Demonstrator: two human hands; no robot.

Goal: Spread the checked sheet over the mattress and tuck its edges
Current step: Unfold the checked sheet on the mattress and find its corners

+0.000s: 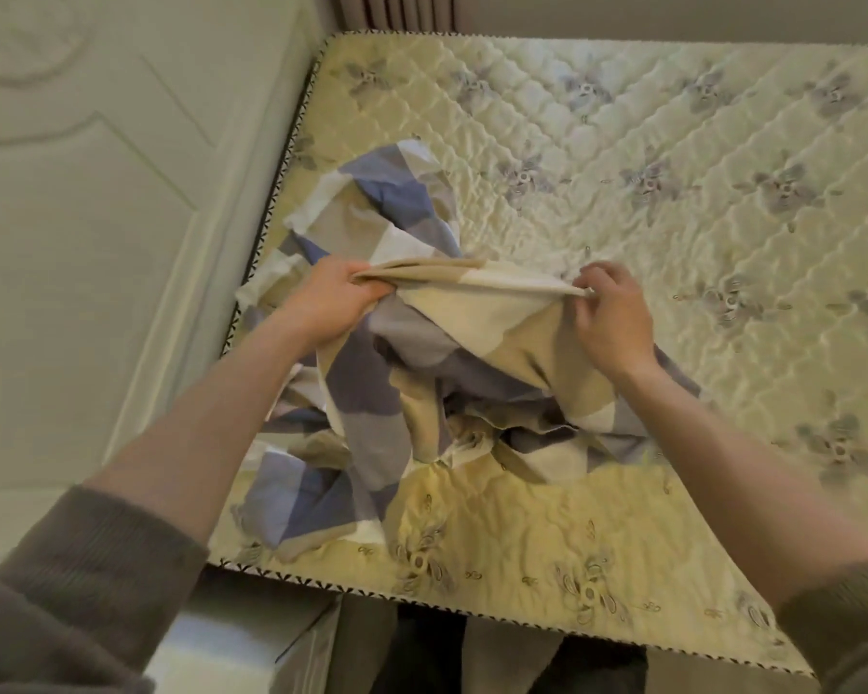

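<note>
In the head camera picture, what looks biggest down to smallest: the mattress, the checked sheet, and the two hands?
1. mattress, fills most of the view
2. checked sheet, bunched up
3. left hand and right hand: about alike, so unranked

The person wears a brownish-grey knitted jumper. Its left sleeve (81, 583) fills the corner at 8 o'clock and its right sleeve (843, 628) the corner at 4 o'clock. Each ends in a finely ribbed cuff set high on the arm. The knit looks soft and slightly fuzzy. Beyond the cuffs the left forearm (221, 393) and right forearm (732, 443) are uncovered, as are the left hand (332, 303) and right hand (615, 318) near the centre.
</note>
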